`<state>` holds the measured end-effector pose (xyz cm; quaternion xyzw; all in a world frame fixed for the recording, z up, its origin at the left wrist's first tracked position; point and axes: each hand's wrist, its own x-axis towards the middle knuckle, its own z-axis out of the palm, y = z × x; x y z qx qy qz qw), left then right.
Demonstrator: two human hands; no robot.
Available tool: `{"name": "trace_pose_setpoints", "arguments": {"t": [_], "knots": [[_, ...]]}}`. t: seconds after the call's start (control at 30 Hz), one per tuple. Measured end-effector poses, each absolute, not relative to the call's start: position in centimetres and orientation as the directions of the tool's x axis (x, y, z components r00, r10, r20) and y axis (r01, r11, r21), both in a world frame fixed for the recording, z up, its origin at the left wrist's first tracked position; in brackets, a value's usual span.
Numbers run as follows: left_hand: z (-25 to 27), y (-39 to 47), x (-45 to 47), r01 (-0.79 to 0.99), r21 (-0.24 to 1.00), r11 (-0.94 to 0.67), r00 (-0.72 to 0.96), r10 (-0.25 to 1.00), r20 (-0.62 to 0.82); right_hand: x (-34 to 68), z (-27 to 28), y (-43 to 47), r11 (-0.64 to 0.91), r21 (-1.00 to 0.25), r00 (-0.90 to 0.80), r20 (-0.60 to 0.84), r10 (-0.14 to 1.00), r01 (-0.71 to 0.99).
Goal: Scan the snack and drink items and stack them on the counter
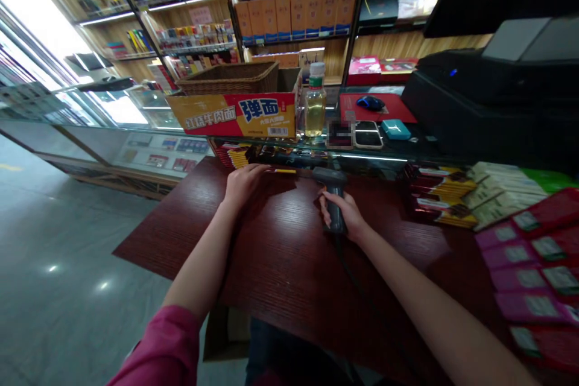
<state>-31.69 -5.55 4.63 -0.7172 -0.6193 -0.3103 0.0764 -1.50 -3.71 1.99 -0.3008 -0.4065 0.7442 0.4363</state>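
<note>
My right hand [349, 210] is wrapped round the grip of a black barcode scanner [329, 177], its head toward the far side of the dark wooden tabletop [280, 265]. A cable runs down from the scanner's handle. Over to the left, my left hand [244, 184] has its fingers on a slim dark red and yellow snack packet [284, 170], whose right end sticks out toward the scanner. The fingertips on the packet are partly hidden. Just behind that hand, similar packets [236, 155] are stacked by the glass counter.
A noodle carton [235, 114] with a wicker basket [230, 77] stands behind, beside a bottle [315, 102]. Stacked snack packets [441, 193], pale boxes [502, 190] and pink-red packs [529, 259] line the right. A phone [368, 134] and mouse [370, 102] lie on the glass counter.
</note>
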Motion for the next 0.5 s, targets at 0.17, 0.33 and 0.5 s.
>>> {"name": "trace_pose_setpoints", "arguments": {"t": [0.17, 0.33, 0.5], "knots": [[5.4, -6.1, -35.2, 0.902, 0.391, -0.181, -0.191, 0.645, 0.74, -1.4, 2.1, -3.8, -0.297, -0.872, -0.426, -0.114, 0.897, -0.39], [4.3, -5.5, -39.0, 0.901, 0.419, -0.117, -0.268, 0.61, 0.746, -1.5, 2.4, -3.9, -0.308, -0.872, -0.428, -0.13, 0.894, -0.379], [3.1, -4.0, -41.5, 0.923, 0.385, 0.004, -0.32, 0.565, 0.76, -1.5, 2.8, -4.1, -0.303, -0.891, -0.424, -0.144, 0.894, -0.339]]}}
